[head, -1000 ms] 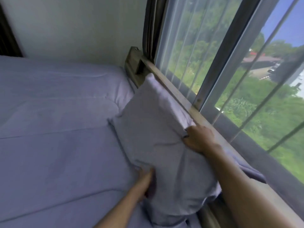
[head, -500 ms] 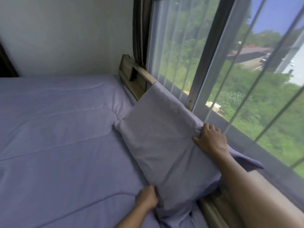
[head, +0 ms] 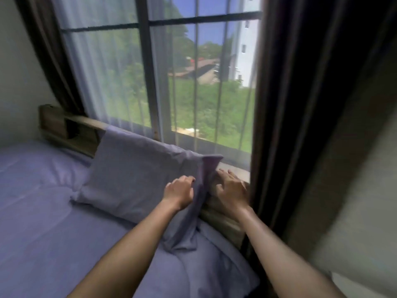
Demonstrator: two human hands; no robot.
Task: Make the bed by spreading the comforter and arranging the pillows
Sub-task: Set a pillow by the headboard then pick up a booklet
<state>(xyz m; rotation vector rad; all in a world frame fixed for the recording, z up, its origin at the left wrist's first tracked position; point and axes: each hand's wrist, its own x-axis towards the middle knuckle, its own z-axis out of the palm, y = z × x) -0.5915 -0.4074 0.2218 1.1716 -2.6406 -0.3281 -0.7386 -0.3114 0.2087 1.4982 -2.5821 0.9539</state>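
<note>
The comforter (head: 53, 211) lies spread and fairly smooth over the bed. The pillow (head: 137, 175) leans tilted against the wooden headboard (head: 64, 127) under the window (head: 171, 82), its near-right end sagging into a loose fold. The left hand (head: 179, 191) is clenched on that fold; the right hand (head: 231, 191) lies with fingers spread and released, just right of it on the ledge. To finish well, I would tuck the slack cover behind, then square the pillow up against the headboard.
</note>
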